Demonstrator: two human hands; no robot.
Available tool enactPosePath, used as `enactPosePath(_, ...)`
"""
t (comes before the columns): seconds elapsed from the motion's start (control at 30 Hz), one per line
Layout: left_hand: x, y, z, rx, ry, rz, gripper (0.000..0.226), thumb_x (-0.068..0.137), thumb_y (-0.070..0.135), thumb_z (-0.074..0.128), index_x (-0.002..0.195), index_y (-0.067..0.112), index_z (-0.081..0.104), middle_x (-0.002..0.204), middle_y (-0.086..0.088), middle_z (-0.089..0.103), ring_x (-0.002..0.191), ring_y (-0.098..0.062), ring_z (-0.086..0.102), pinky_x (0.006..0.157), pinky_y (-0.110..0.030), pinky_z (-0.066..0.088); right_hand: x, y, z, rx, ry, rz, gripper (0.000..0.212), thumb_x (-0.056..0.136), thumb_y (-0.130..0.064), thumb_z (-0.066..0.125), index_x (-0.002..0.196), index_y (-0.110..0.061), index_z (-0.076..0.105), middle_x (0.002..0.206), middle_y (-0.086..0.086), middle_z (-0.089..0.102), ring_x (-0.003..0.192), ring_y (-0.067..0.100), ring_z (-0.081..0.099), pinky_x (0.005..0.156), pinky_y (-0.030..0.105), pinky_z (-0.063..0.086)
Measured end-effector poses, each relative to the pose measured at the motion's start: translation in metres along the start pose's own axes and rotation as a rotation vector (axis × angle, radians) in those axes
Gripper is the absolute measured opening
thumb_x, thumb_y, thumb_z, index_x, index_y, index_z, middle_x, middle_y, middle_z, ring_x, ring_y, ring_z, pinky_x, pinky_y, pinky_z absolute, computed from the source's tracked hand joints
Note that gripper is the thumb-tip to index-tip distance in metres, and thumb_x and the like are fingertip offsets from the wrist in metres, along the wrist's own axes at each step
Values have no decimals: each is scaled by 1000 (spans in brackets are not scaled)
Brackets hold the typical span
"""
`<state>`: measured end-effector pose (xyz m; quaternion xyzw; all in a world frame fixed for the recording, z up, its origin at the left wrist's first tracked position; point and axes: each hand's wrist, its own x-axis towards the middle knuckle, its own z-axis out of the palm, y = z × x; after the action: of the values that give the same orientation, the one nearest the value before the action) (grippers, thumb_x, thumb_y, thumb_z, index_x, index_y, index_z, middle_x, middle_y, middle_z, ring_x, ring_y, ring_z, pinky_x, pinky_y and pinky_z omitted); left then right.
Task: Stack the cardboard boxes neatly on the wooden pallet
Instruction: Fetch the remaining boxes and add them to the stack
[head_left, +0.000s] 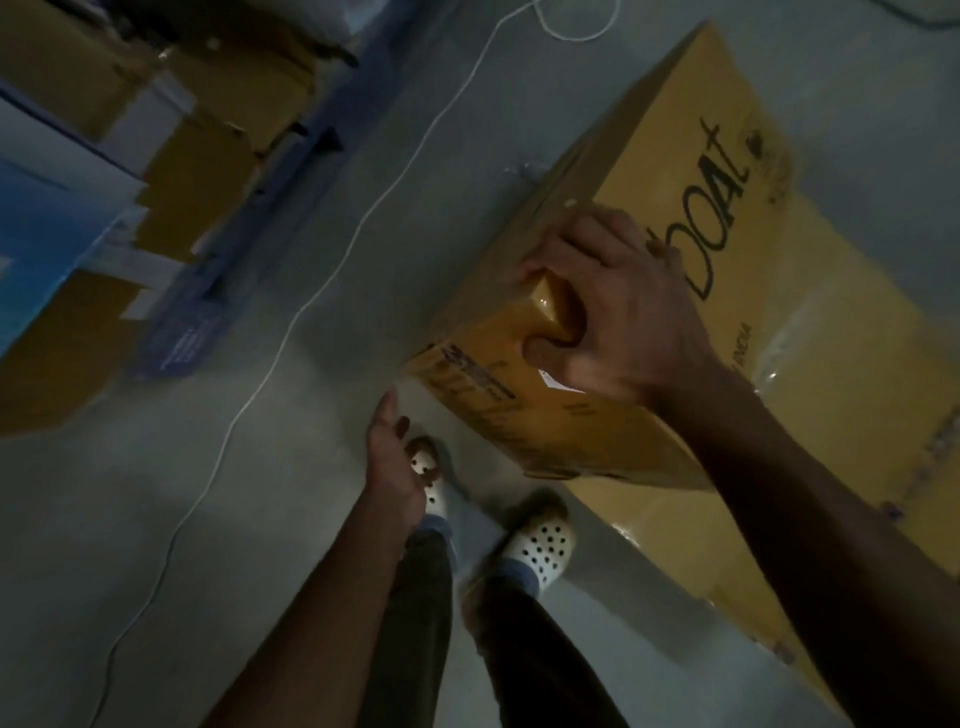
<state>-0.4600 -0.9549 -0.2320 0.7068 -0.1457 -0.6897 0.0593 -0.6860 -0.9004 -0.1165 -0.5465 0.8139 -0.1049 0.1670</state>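
Observation:
A large yellow-brown cardboard box (691, 171) with the black word "boat" printed on its side fills the right of the head view. It seems to rest on another box (810, 395) beneath it. My right hand (613, 312) grips its near top corner, fingers curled over the edge. Lower down, my left hand (397, 457) hangs with relaxed fingers just below the box's near bottom corner, touching nothing. I see no wooden pallet in this view.
More cardboard boxes (197, 171) and a blue-and-white carton (47, 244) are stacked at the left on a blue base (192, 317). A white cable (311, 296) snakes across the grey floor. My feet in white clogs (540, 545) stand near the box.

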Motion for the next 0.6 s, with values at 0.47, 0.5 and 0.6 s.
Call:
enactPosePath(0.47,-93,11,89,-137,-219,206,31,89,25,70,118,18,61,102,-4,70,98,-22,66,94,-38,51,-82,30,-39,178,701,930,91,84,-88,40,146,-22,47,144,0,55,134,23,48,111,47,35)
enactPosePath(0.5,-114,10,93,-114,-219,261,26,88,16,71,111,20,60,95,-1,71,92,-20,65,88,-36,51,-86,31,-47,202,744,1007,96,83,-90,38,147,-18,46,145,3,54,135,26,47,111,48,36)
enactPosePath(0.6,-182,13,95,-1,-170,441,36,79,1,74,103,23,60,107,-9,73,98,-24,65,85,-39,51,-103,22,-81,470,811,1227,107,80,-92,34,151,-13,40,152,6,46,141,28,37,112,53,36)
